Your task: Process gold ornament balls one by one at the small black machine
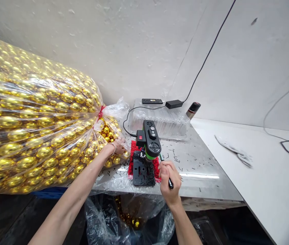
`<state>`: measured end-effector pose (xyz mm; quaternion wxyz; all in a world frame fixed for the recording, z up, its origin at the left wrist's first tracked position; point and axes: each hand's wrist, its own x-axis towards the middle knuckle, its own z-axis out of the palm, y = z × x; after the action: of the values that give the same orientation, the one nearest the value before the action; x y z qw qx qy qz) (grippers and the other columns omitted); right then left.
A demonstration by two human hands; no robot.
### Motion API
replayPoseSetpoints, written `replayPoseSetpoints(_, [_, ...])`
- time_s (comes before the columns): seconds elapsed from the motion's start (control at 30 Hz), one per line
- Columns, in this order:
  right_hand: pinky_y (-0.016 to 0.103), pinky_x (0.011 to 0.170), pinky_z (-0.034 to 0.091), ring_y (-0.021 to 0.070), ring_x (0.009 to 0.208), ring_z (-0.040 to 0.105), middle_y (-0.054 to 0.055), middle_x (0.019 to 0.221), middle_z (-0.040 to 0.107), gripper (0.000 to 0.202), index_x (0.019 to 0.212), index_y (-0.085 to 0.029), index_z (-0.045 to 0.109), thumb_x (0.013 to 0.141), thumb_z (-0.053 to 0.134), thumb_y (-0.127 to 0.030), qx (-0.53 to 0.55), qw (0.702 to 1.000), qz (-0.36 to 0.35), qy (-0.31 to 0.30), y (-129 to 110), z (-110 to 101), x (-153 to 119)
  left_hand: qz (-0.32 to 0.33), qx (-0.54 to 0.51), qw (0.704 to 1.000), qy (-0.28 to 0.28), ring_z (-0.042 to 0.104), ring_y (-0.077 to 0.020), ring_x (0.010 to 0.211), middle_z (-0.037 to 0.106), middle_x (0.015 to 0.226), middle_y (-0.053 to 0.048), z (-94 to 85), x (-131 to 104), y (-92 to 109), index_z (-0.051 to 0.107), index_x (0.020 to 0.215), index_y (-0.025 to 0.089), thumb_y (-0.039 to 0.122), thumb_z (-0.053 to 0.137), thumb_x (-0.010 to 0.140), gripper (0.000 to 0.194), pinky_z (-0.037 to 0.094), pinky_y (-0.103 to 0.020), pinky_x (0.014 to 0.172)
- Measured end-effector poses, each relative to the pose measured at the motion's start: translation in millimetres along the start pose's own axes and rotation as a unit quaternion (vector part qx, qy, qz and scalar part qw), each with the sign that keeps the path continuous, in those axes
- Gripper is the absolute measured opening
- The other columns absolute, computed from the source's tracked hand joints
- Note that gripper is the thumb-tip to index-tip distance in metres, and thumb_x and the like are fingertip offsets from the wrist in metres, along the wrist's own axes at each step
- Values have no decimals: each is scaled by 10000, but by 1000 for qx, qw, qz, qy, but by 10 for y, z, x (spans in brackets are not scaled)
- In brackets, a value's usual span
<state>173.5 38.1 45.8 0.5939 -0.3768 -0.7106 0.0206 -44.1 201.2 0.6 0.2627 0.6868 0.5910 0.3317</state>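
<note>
In the head view, your machine (148,131) stands on the bench between your two hands, its head running away from you with the near end leaning a little to the right. The loose gold balls (106,130) lie on the other side, left of the machine, at the neck of the big bag (39,112), whose long axis runs across the view and ends just beside the red mat (133,147). Your left hand (119,147) is the one nearer them: it reaches in at the neck, with balls beyond, beside and below it, and the machine lies to its right.

Your left fingers are partly hidden by film and balls, so I can't tell whether they are apart, together or pinching a ball. Your right hand (170,179) is on the machine's lever (161,157), fingers curled closed around it, the black knob (170,184) poking out below the fist. The lever slopes down toward you from the machine's right side.

The black base (144,179) sits on the mat, dark scraps (176,158) strewn around it. Whether a ball sits under the head is hidden. A clear bag (103,217) with more balls hangs below the bench edge.
</note>
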Motion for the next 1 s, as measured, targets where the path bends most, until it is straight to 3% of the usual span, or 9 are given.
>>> replayPoseSetpoints(0.1, [266, 592, 387, 132, 687, 507, -2, 652, 468, 271, 674, -200, 433, 873, 387, -23, 10, 1000, 1, 8, 3, 11, -4, -26, 13, 998, -50, 585, -224, 981, 659, 923, -97, -8, -13, -72, 623, 774, 115, 213, 655, 802, 107, 444, -362, 923])
replayPoseSetpoints(0.3, [273, 600, 399, 136, 690, 527, 3, 669, 490, 273, 664, -200, 445, 880, 390, -41, 18, 1000, 5, 10, 9, 19, -18, -68, -9, 994, -86, 542, -220, 905, 532, 665, -12, -25, -17, -127, 437, 521, 207, 78, 675, 599, 282, 412, -309, 915])
replayPoseSetpoints(0.53, [269, 596, 392, 133, 689, 519, 5, 680, 490, 269, 671, -199, 439, 881, 389, -38, 16, 1000, 3, 8, 10, 17, -15, -100, -128, 986, -44, 539, -198, 783, 494, 661, 20, -75, 2, -55, 506, 638, 195, 173, 676, 600, 176, 461, -298, 803])
replayPoseSetpoints(0.67, [268, 595, 391, 133, 688, 512, -1, 661, 478, 265, 677, -199, 436, 876, 392, -31, 8, 1000, 0, 0, 16, 8, -13, -129, -240, 962, -13, 550, -163, 682, 534, 697, 12, -201, -67, 20, 514, 758, 191, 309, 579, 764, 135, 496, -272, 645])
replayPoseSetpoints(0.77, [269, 596, 390, 133, 680, 507, -7, 646, 466, 263, 680, -200, 436, 876, 390, -31, 3, 1000, 2, -2, 16, 3, -20, -160, -317, 935, -13, 539, -118, 579, 538, 684, -8, -363, -173, 110, 482, 768, 177, 307, 394, 888, 198, 489, -221, 529])
replayPoseSetpoints(0.83, [267, 595, 390, 129, 676, 503, -4, 657, 472, 260, 686, -199, 440, 876, 389, -29, 1, 1000, 4, -2, 15, 2, -25, -194, -413, 890, -19, 533, -92, 541, 553, 679, -33, -477, -278, 176, 485, 765, 154, 255, 332, 919, 239, 459, -165, 460])
replayPoseSetpoints(0.97, [264, 588, 389, 124, 667, 495, 3, 675, 488, 254, 696, -194, 456, 872, 388, -23, -6, 1000, 0, 2, 16, 3, -31, -265, -656, 707, -19, 538, -71, 495, 608, 706, -87, -615, -574, 281, 538, 829, 101, 194, 367, 933, 221, 402, -96, 348])
replayPoseSetpoints(1.0, [265, 588, 390, 126, 666, 496, 3, 669, 489, 257, 691, -194, 457, 871, 388, -24, -8, 1000, -1, 2, 17, 2, -32, -274, -681, 679, -16, 553, -77, 498, 621, 720, -96, -617, -659, 300, 552, 857, 94, 193, 368, 937, 224, 422, -100, 349])
